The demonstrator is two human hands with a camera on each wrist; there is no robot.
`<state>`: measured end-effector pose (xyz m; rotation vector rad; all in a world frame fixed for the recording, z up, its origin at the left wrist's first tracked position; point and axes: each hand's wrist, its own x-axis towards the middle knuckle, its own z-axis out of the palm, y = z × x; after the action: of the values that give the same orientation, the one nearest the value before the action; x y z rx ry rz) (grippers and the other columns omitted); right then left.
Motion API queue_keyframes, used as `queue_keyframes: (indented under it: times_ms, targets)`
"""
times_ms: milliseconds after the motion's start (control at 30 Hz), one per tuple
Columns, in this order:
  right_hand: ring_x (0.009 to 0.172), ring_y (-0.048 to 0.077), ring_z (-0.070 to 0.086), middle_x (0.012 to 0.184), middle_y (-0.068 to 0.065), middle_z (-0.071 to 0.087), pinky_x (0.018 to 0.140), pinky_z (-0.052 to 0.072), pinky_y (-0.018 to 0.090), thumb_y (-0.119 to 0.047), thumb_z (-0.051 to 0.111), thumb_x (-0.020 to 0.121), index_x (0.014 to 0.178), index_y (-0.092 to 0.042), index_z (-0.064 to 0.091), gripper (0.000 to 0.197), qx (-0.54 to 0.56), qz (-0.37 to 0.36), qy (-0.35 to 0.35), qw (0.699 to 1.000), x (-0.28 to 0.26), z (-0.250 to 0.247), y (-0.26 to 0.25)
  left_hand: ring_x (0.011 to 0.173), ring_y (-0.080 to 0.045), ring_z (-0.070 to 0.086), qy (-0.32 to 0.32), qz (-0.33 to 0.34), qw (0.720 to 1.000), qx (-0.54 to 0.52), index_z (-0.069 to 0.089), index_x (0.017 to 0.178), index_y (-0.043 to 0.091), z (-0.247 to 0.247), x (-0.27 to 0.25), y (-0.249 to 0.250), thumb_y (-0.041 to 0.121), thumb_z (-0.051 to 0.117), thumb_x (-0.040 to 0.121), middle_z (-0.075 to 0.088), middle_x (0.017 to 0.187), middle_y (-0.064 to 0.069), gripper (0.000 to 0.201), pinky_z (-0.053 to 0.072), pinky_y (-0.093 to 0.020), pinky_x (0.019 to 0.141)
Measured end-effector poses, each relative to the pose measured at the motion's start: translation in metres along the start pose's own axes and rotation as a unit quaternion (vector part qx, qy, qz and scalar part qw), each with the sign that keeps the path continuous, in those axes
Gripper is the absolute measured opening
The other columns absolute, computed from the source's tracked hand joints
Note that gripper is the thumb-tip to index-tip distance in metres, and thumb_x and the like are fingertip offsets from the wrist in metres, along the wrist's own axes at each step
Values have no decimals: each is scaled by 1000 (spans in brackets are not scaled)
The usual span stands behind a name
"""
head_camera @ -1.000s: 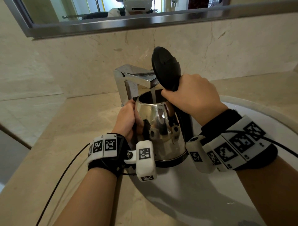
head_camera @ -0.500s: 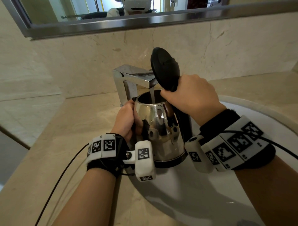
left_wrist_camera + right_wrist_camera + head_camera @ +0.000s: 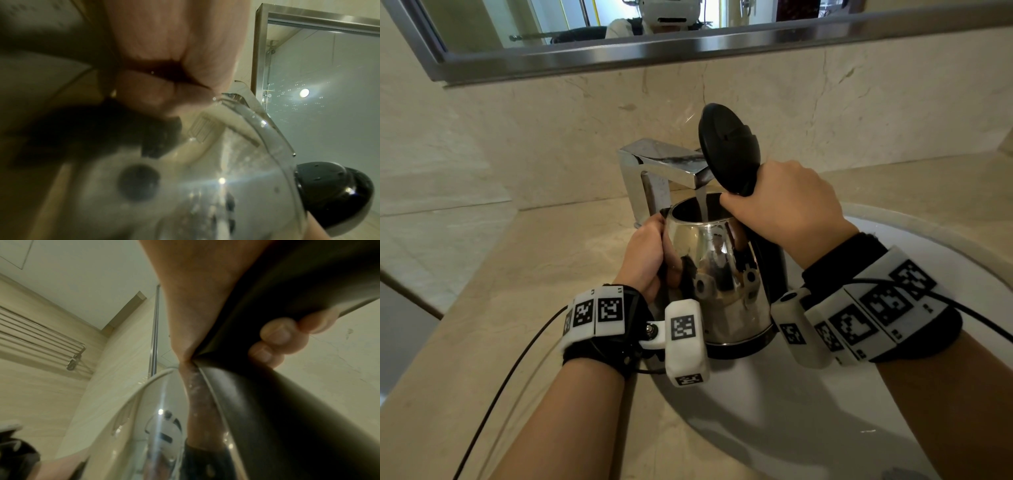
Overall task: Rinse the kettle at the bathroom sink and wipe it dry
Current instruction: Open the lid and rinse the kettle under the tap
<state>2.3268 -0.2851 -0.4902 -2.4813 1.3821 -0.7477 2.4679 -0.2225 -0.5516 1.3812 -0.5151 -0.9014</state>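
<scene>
A shiny steel kettle with a black base is held upright over the white sink, under the chrome faucet. Its black lid stands flipped up. A thin stream of water runs from the spout into the kettle's open mouth. My right hand grips the top of the black handle; the fingers curl round it. My left hand holds the kettle's left side near the spout, fingers wrapped against the steel wall.
A beige marble counter surrounds the sink, with a marble backsplash and a steel-framed mirror above. Black cables run from both wrist bands. A metal towel rack hangs on the wall in the right wrist view.
Water has started flowing from the faucet into the kettle. Both hands and the kettle have stayed almost still.
</scene>
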Motion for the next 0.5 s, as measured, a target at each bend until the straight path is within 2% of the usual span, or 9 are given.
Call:
queue_keyframes:
  times_ms: [133,267,300,400,500]
  targets:
    - [53,5,40,61,-5,45,47,26,21,-47,54,86,77,-19,51,30,1,0,-1,1000,0,0,1,59,-13,57,4,9,1000,7,60,87,18,0,2,-2,30,37,99,60,68,-1,29,41,-14,37]
    - [53,5,39,60,-5,45,46,26,21,-47,54,85,77,-18,51,30,0,-2,2,1000,1,0,2,67,-15,61,-2,1,1000,-1,62,90,16,1,2,-2,30,37,99,64,73,-4,30,49,-23,53]
    - [53,5,39,60,-6,45,47,26,21,-47,54,85,77,-18,51,30,0,-2,2,1000,0,0,2,66,-14,62,-4,1,1000,-4,62,90,15,1,2,-2,29,37,99,64,73,-3,30,49,-22,54]
    - [53,5,39,60,-6,44,47,27,21,-47,55,85,76,-19,51,30,0,-1,3,1000,1,0,2,56,-10,60,-2,15,1000,-1,60,90,15,0,2,-2,26,36,99,63,65,0,28,46,-15,42]
    - [53,6,39,60,-5,45,48,27,22,-47,55,85,75,-19,51,30,2,1,1,1000,1,0,1,61,-13,58,3,20,1000,3,59,93,15,0,2,-2,26,36,99,61,70,-2,27,43,-14,39]
